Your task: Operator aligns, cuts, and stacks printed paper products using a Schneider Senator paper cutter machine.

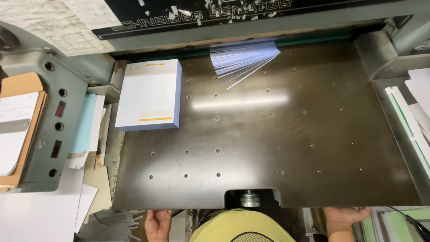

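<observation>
Left hand (157, 222), right hand (344, 216) low, apart, fingers curled.

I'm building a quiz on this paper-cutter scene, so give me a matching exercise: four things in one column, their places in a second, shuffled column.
Things:
1. stack of printed sheets
2. fanned paper strips
3. left hand
4. right hand

Places:
A. below the table's front edge, at its right
B. at the table's back, by the blade slot
C. on the table's left rear part
D. below the table's front edge, at its left

The metal table bears both paper items.

Pairs: 1-C, 2-B, 3-D, 4-A
</observation>
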